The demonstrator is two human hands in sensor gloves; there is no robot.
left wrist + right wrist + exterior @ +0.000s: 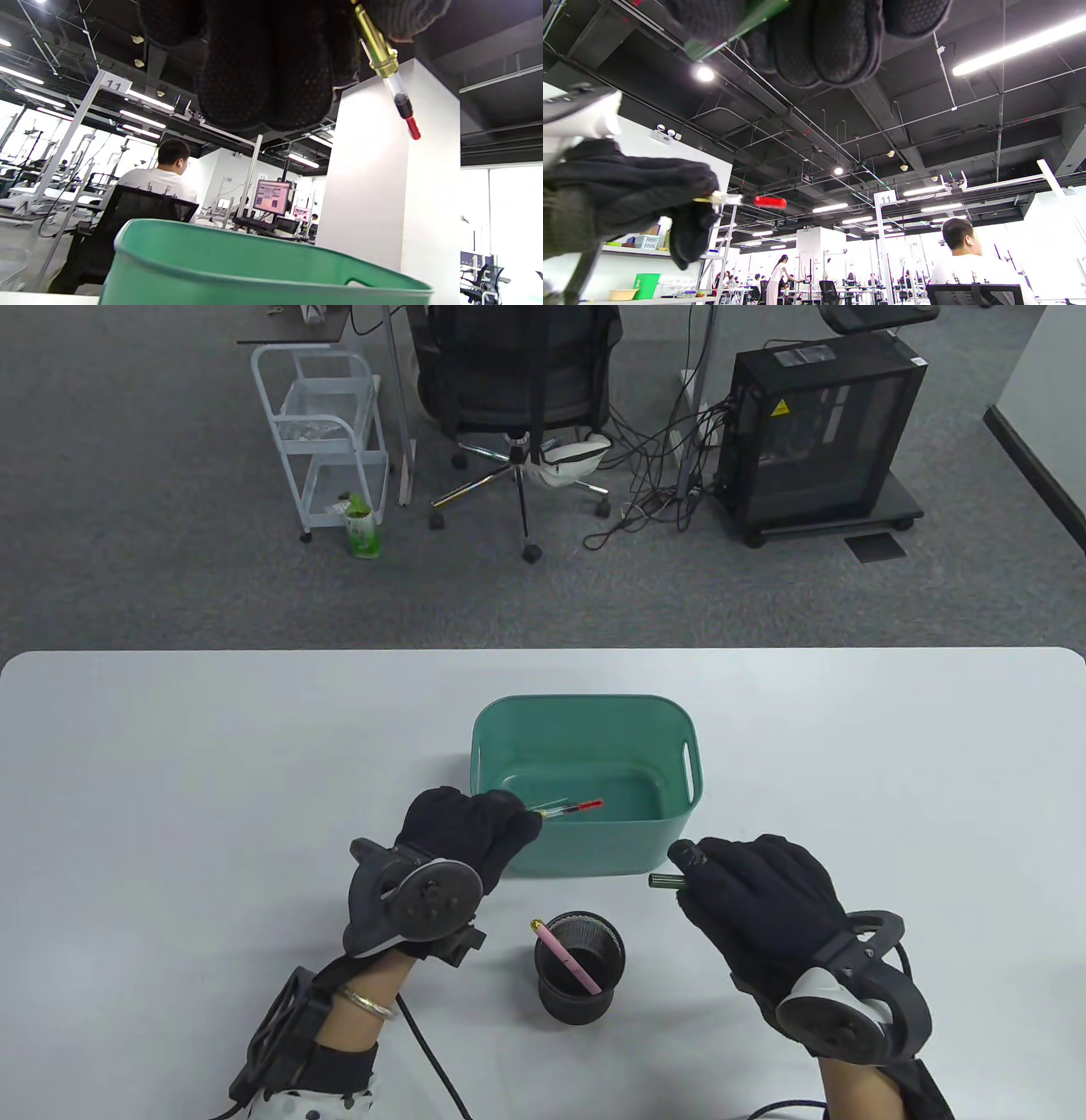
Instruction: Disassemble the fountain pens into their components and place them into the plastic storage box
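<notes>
An office chair (517,381), white cart (327,432) and perhaps a computer tower (819,432).

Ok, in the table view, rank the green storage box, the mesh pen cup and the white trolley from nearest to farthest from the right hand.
1. Green storage box: its near right corner lies just left of the right hand.
2. Mesh pen cup: on the table to the hand's left, nearer the person.
3. White trolley: on the floor beyond the table, far left.
</notes>
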